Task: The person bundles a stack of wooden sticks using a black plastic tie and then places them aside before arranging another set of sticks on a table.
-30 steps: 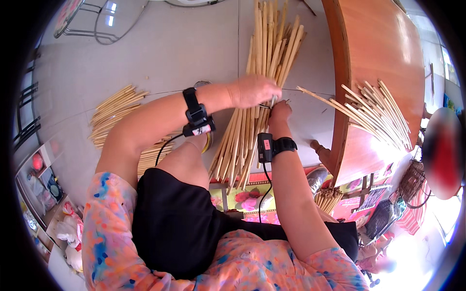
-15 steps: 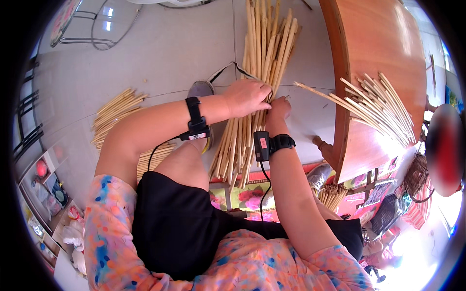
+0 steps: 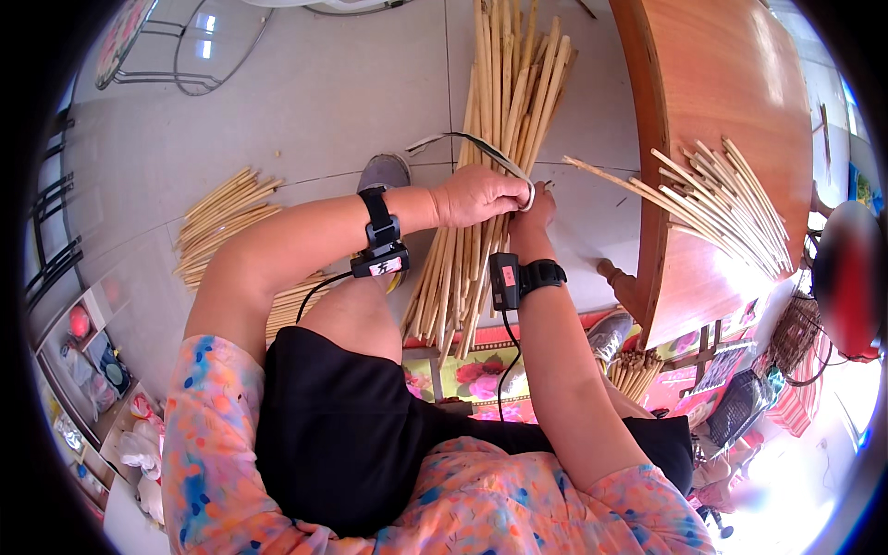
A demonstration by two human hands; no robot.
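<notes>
A long bundle of thin, peeled wooden sticks lies between my legs, fanning out toward me. Across it runs a narrow, flat strip, dark on one face and pale on the other, its loose end reaching out to the left. My left hand rests over the bundle's middle, fingers closed around the strip, which curls in a loop at the fingertips. Pressed close beside it, my right hand is closed at the bundle's right side, where the strip meets it; its fingers are partly hidden. Each wrist carries a strapped black device.
More sticks lie on the floor at the left. Another pile sits on a brown wooden board at the right, one stick jutting over its edge. A further bunch is beside my right shoe. A wire-legged stool stands far left.
My left hand has rolled over and shifted slightly nearer me, drawing the strip into a curl by my right hand. The strip's loose end now lies flatter to the left. My right hand has barely moved.
</notes>
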